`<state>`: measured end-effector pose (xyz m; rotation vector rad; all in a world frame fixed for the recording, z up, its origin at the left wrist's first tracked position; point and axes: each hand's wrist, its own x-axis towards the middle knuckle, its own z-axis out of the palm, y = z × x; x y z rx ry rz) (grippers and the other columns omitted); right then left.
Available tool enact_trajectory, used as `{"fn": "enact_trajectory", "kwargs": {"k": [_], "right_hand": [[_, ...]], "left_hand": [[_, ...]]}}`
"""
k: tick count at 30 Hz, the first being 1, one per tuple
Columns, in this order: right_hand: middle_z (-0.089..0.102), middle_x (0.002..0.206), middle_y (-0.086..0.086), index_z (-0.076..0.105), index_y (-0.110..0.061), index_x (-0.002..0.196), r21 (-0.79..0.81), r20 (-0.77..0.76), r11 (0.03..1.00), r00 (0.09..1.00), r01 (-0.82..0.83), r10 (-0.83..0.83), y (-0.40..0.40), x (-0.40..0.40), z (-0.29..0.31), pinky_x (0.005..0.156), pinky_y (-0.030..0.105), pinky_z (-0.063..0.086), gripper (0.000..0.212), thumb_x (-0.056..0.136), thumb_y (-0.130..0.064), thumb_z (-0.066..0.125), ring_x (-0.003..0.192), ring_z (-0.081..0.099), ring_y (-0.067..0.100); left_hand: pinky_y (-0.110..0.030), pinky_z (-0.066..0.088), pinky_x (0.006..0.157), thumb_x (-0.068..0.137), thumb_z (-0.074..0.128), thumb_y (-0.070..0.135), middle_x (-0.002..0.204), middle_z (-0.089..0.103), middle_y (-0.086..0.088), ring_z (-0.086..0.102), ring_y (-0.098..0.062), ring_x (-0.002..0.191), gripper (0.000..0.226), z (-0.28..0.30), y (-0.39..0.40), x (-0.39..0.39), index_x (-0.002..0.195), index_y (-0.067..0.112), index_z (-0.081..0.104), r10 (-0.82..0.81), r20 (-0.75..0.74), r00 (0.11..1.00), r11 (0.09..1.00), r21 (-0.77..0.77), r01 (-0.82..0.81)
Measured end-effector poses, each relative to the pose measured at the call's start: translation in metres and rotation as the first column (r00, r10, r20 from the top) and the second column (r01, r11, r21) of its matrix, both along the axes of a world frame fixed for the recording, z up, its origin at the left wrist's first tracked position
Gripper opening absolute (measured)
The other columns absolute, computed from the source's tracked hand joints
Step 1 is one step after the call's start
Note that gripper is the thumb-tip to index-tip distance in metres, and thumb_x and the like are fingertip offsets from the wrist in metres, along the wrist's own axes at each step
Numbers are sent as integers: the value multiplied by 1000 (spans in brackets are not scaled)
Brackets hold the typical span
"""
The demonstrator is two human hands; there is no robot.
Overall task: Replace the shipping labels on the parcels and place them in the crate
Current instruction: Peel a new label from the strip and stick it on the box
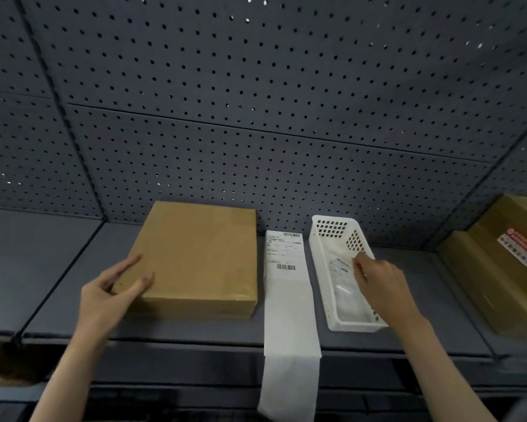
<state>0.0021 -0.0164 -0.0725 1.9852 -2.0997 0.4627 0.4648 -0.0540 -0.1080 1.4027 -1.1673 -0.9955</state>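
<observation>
Brown parcel (198, 257) lies flat on the grey shelf (43, 269), top face bare. Left hand (113, 287) rests on its near-left corner, fingers straight and relaxed. Label strip (286, 287) lies just beside the parcel, its tail hanging over the shelf edge and cut off below; print too small to read. Right hand (377, 281) reaches into the white crate (320, 260), fingertips pinching a crumpled label (339, 266) (contents otherwise indistinct). Further parcels (505, 263) at right are partly out of frame.

Plain brown flat cardboard parcel (196, 258); white perforated plastic basket (341, 272); white paper label strip (289, 300), black barcodes; dark grey perforated metal pegboard (256, 102).
</observation>
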Motion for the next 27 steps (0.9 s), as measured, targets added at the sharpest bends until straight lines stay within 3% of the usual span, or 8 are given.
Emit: {"fn": "enact_trajectory", "kwargs": {"k": [3,8,12,14,22,27], "right_hand": [[60,60,7,55,-9,79,77,-55,997,998,10,-5,-3,-2,-9,43,31,38,18,95,-3,62,45,55,28],[40,55,-1,45,-12,74,169,-65,985,998,15,-4,-7,0,-12,43,30,31,28,91,0,64,43,36,21],[59,68,7,57,-9,92,239,-78,970,997,40,-22,-10,-1,-19,54,33,35,11,97,-1,52,56,45,23],[61,77,9,59,-7,101,287,-83,957,996,44,-21,-11,-1,-22,60,34,36,14,99,-2,47,64,47,23],[67,90,5,70,-9,90,436,3,899,999,-31,33,-9,-12,-34,70,35,49,20,100,-22,58,83,66,25],[60,99,5,50,-13,78,515,63,857,998,-36,3,-10,-6,-30,72,37,50,25,93,-29,62,82,62,24]], "left_hand": [[-34,37,108,80,81,18,131,62,1,52,-14,125,48,0,1,0,125,27,69,-8,2,1000,1000,2,8],[-46,43,110,71,83,34,132,65,1,57,-19,125,51,-6,0,2,120,35,72,24,-6,1000,999,34,-24],[-47,43,109,64,84,44,130,66,2,57,-20,126,54,-11,-2,1,117,42,72,13,0,1000,999,44,-13],[-45,42,110,65,83,42,133,64,0,54,-19,128,55,-10,-2,-1,119,40,72,9,7,1000,999,48,-9],[-42,42,109,73,82,31,133,64,-2,54,-19,127,48,-7,-1,-7,120,35,72,29,-3,1000,999,38,-29],[-36,42,103,77,82,27,133,63,-2,54,-16,122,47,-9,-3,-7,122,34,71,32,-7,999,999,38,-32]]}}
